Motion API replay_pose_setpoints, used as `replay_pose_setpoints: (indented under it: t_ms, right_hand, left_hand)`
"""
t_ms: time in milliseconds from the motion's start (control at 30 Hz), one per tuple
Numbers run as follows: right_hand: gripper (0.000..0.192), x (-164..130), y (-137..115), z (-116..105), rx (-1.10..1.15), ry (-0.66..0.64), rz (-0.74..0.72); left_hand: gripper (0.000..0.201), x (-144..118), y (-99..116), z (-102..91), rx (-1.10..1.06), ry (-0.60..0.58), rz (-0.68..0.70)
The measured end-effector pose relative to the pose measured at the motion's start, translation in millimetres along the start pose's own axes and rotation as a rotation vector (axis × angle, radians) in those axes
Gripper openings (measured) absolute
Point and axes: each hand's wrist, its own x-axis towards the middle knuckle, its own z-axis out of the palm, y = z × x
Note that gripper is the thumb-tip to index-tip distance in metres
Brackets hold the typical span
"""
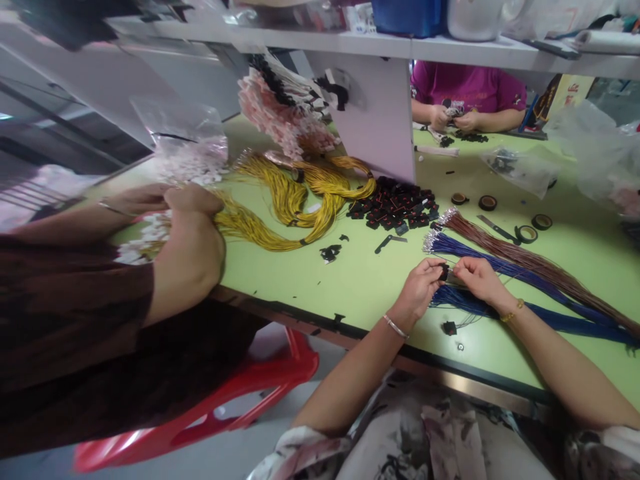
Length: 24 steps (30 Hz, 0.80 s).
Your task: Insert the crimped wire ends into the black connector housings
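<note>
Over the green tabletop, my left hand (pixel 419 287) grips a small black connector housing (pixel 443 271) between thumb and fingertips. Close against it, my right hand (pixel 477 279) has its fingers pinched together at the housing's edge; thin wires seem to run there, though what the fingertips hold is too small to make out. Under and behind both hands lie bundles of blue wires (pixel 550 319) with pale metal ends. A bundle of brown wires (pixel 530 257) stretches beyond them. Another black housing (pixel 449 327) with wires lies on the table below my hands.
A pile of black housings (pixel 395 203) lies beside yellow wire bundles (pixel 295 200). Tape rolls (pixel 527 233) and a small blade (pixel 393 242) lie nearby. One co-worker's arms (pixel 193 233) are at left, by a red stool (pixel 250 393); another's hands (pixel 457 119) are across the table, beneath a shelf (pixel 350 41).
</note>
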Motion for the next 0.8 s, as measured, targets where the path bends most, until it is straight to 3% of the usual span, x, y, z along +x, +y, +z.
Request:
replay_pose_setpoints:
  t_ms: [167,300,800]
  right_hand:
    - [0.019,-2.4,-4.6,2.2,-0.12,0.02,-0.112]
    - [0.018,-5.6,-9.3,-0.8,-0.217,0.002,-0.219]
    - [0.013,-4.6,-5.7,1.8,-0.098,0.031,-0.133]
  left_hand:
    - [0.021,-2.2,-0.5,2.8,0.107,0.042,0.027]
    - [0.019,-2.2,-0.3,3.2,0.073,0.062,0.009]
    - [0.016,-1.9,-1.7,3.7,0.093,0.062,0.021]
